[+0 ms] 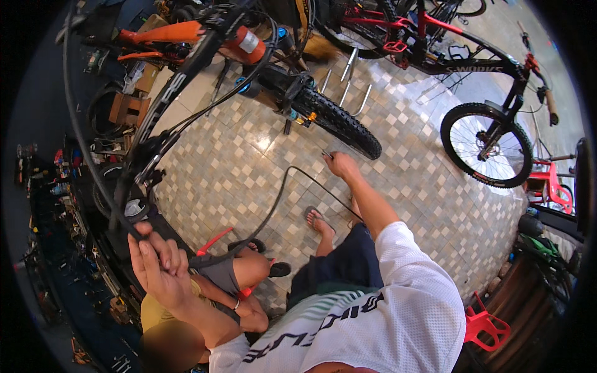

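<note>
My left hand (pixel 160 264) is closed around a black cable (pixel 272 208). One length of it rises from my fingers toward the upper left, past the bike's handlebar. From the other side of the hand it loops over the floor and runs behind my right forearm. My right hand (pixel 341 165) is stretched out ahead with its fingers pinched. A small dark tip shows at those fingers, too small to name. Just beyond that hand is the knobby front tyre (pixel 341 118) of an orange bike (pixel 242 46), whose black handlebar (pixel 168 102) reaches toward me on the left.
A person in a yellow shirt (pixel 155 306) sits low at my left, legs beside mine. Another bike (pixel 479 65) stands at the far right, near metal stand bars (pixel 348 78). Red chairs (pixel 488 329) are at the right. Tools line a dark bench (pixel 56 273) along the left.
</note>
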`<move>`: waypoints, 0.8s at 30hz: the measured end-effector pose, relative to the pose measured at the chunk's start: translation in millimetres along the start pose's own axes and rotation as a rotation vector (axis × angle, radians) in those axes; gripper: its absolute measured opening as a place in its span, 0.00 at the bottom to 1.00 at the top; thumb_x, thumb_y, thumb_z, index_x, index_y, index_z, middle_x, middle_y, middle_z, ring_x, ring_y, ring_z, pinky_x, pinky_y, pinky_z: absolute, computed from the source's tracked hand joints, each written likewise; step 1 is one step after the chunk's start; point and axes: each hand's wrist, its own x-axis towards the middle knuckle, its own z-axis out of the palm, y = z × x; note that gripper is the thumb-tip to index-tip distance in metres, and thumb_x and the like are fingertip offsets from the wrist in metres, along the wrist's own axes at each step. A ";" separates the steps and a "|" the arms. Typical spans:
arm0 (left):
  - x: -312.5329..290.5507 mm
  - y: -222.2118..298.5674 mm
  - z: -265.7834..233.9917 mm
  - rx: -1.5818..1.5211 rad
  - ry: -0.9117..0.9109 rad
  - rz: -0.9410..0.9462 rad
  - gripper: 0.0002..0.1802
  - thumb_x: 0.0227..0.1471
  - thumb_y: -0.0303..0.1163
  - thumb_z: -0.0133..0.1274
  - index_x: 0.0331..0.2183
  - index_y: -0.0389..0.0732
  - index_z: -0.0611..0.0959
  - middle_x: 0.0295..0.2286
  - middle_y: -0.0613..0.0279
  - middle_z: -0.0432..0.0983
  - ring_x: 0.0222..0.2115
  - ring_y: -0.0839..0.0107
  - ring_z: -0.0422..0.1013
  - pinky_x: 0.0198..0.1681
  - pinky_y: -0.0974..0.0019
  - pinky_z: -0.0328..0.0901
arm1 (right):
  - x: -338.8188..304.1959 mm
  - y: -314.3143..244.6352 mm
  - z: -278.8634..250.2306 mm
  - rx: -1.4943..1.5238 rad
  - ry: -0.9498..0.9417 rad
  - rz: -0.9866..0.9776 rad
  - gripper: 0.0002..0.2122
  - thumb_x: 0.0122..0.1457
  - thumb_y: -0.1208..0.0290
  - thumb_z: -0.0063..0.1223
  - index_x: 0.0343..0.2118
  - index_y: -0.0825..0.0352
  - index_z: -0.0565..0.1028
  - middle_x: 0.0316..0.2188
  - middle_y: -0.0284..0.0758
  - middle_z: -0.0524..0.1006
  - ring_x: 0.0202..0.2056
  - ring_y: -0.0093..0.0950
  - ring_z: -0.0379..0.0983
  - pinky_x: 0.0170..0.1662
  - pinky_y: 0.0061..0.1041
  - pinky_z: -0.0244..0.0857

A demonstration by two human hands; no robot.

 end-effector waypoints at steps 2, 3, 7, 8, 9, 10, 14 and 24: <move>0.1 -16.7 9.3 0.003 0.051 -0.018 0.16 0.68 0.34 0.41 0.52 0.34 0.66 0.18 0.72 0.53 0.13 0.85 0.48 0.13 0.78 0.45 | 41.3 -4.1 19.8 0.025 0.019 0.003 0.21 0.64 0.48 0.45 0.43 0.62 0.80 0.38 0.50 0.80 0.43 0.51 0.76 0.47 0.47 0.70; 0.8 -25.7 17.2 0.013 0.084 -0.023 0.14 0.68 0.33 0.44 0.50 0.35 0.66 0.18 0.72 0.52 0.13 0.86 0.47 0.12 0.78 0.44 | 57.3 -11.0 25.2 0.049 0.007 0.020 0.21 0.64 0.49 0.46 0.43 0.62 0.80 0.38 0.50 0.80 0.43 0.51 0.76 0.47 0.47 0.70; -2.9 -49.2 15.1 -0.013 0.090 -0.015 0.16 0.65 0.32 0.49 0.49 0.37 0.64 0.18 0.72 0.53 0.14 0.86 0.47 0.14 0.77 0.43 | 92.1 -9.1 36.6 0.080 0.072 0.121 0.20 0.63 0.49 0.47 0.42 0.62 0.81 0.39 0.50 0.80 0.43 0.51 0.77 0.47 0.47 0.70; -3.6 -53.7 16.0 -0.005 0.072 -0.008 0.17 0.64 0.32 0.50 0.49 0.37 0.64 0.18 0.72 0.53 0.14 0.86 0.47 0.15 0.77 0.43 | 93.6 -6.1 41.8 0.084 0.078 0.122 0.20 0.62 0.50 0.47 0.42 0.62 0.81 0.38 0.50 0.80 0.43 0.51 0.77 0.47 0.47 0.70; -3.0 -56.8 17.3 -0.004 0.057 -0.002 0.18 0.63 0.32 0.52 0.48 0.37 0.64 0.18 0.72 0.53 0.14 0.86 0.47 0.15 0.77 0.43 | 95.7 -1.6 44.2 0.082 0.085 0.123 0.20 0.62 0.50 0.48 0.41 0.62 0.81 0.38 0.50 0.80 0.43 0.51 0.77 0.47 0.47 0.70; -2.2 -59.4 18.4 -0.002 0.041 0.005 0.19 0.63 0.32 0.53 0.48 0.37 0.64 0.18 0.72 0.54 0.14 0.86 0.47 0.15 0.77 0.43 | 97.5 2.0 46.9 0.081 0.094 0.125 0.20 0.62 0.50 0.48 0.41 0.62 0.81 0.38 0.50 0.80 0.42 0.51 0.77 0.47 0.47 0.70; -0.1 -64.9 22.6 0.010 0.108 -0.003 0.20 0.61 0.32 0.56 0.48 0.37 0.65 0.18 0.72 0.55 0.14 0.85 0.47 0.16 0.76 0.43 | 106.7 2.2 56.6 0.118 0.075 0.114 0.19 0.62 0.50 0.48 0.41 0.62 0.82 0.37 0.50 0.80 0.42 0.51 0.77 0.48 0.47 0.70; -4.0 -69.7 14.2 0.007 0.100 -0.021 0.20 0.60 0.32 0.57 0.47 0.38 0.65 0.18 0.72 0.54 0.14 0.85 0.47 0.15 0.76 0.42 | 106.6 -1.9 64.2 0.235 0.109 0.153 0.19 0.62 0.52 0.48 0.41 0.63 0.81 0.37 0.54 0.79 0.43 0.53 0.76 0.48 0.48 0.69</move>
